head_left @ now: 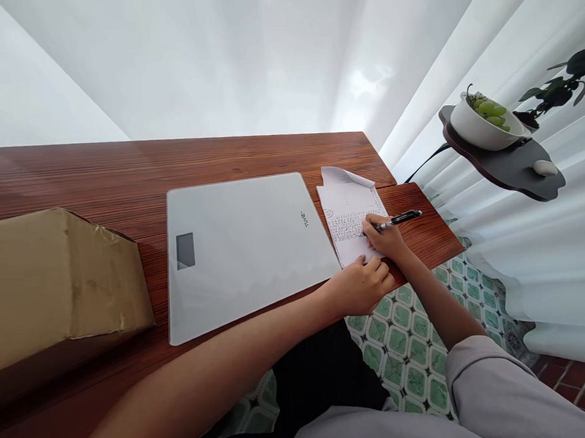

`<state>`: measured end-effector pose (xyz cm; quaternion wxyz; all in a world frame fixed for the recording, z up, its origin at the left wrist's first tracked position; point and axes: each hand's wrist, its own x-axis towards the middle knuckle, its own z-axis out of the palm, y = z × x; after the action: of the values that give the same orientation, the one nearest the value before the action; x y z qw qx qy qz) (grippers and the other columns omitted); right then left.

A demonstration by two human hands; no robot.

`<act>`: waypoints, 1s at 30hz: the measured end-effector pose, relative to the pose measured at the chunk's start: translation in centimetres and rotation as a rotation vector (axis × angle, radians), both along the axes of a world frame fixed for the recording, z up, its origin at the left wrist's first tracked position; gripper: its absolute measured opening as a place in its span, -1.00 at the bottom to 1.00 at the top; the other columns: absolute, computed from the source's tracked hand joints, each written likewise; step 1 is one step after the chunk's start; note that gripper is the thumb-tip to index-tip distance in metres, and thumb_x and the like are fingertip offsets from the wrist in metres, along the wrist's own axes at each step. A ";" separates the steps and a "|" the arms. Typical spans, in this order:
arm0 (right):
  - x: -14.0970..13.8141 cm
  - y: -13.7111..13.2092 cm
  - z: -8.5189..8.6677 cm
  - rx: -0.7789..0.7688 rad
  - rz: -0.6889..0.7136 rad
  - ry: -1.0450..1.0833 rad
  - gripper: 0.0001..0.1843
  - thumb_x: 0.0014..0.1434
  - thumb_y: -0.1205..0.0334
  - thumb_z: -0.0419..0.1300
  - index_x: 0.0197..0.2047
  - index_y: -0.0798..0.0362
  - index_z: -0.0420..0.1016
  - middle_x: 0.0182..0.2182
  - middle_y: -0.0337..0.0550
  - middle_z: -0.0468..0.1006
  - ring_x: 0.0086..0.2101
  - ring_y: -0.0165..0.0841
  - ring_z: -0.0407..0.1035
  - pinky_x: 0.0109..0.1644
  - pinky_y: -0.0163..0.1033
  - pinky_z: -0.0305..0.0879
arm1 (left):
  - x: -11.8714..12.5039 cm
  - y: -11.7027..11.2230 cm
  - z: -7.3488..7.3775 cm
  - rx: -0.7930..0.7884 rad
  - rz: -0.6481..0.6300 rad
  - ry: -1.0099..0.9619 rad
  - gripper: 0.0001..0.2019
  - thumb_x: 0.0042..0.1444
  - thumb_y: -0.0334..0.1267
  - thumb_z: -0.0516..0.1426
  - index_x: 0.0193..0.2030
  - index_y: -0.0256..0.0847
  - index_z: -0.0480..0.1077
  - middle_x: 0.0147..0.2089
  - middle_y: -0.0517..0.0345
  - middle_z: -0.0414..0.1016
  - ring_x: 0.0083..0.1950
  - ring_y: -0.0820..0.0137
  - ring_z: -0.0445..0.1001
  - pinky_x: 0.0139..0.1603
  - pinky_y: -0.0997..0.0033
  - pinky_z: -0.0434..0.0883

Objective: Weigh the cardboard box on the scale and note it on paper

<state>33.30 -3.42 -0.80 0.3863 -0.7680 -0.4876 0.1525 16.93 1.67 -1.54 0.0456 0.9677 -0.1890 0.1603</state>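
On the right part of the wooden table lies a white notepad (349, 202), its top sheet curled up at the far edge and rows of small dark handwriting across its middle. My right hand (385, 238) pinches a black and clear pen (405, 218), the tip down at the written lines. At the near edge of the notepad is my left hand (363, 285), with curled fingers pressed on the paper's lower border. Just left of the notepad rests a flat white glass-topped scale (247, 249) with a grey display window.
A brown cardboard box (51, 282) stands on the left of the table (228, 157). Beyond the right end, a dark shelf (494, 165) carries a white bowl (484, 125) of green grapes, a white mouse-shaped object and a plant. White curtains hang behind; green tiles (400, 331) cover the floor.
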 end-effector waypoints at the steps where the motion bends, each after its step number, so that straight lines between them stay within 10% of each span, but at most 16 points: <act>1: 0.0 0.0 0.0 0.002 -0.004 0.003 -0.63 0.29 0.08 0.02 -0.54 -0.01 0.19 -0.75 -0.35 0.28 -0.69 -0.44 0.18 -0.47 -0.27 0.19 | 0.0 0.0 0.0 -0.004 0.001 -0.003 -0.79 0.28 -0.25 0.00 -0.10 -0.31 0.39 -0.10 -0.09 0.45 -0.11 0.15 0.37 -0.15 0.13 0.30; 22: 0.1 -0.1 -0.1 0.021 0.007 0.029 -0.65 0.30 0.11 0.07 -0.51 0.00 0.25 -0.73 -0.35 0.33 -0.69 -0.44 0.21 -0.47 -0.27 0.24 | 0.0 0.1 0.1 -0.018 -0.009 0.004 -0.79 0.29 -0.28 -0.01 -0.10 -0.30 0.39 -0.13 -0.07 0.43 -0.12 0.16 0.36 -0.20 0.16 0.27; 30: 1.2 -0.5 0.0 0.296 -0.312 -0.091 -0.62 0.40 -0.01 0.03 -0.43 -0.01 0.23 -0.69 -0.31 0.31 -0.66 -0.40 0.23 -0.49 -0.25 0.24 | -0.1 0.1 -0.1 0.003 0.004 -0.021 -0.82 0.27 -0.26 0.02 -0.11 -0.30 0.37 -0.12 -0.09 0.43 -0.13 0.18 0.36 -0.18 0.18 0.28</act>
<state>34.46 -3.95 -0.76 0.4912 -0.7753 -0.3967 -0.0171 16.88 1.74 -1.64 0.0418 0.9665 -0.1876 0.1704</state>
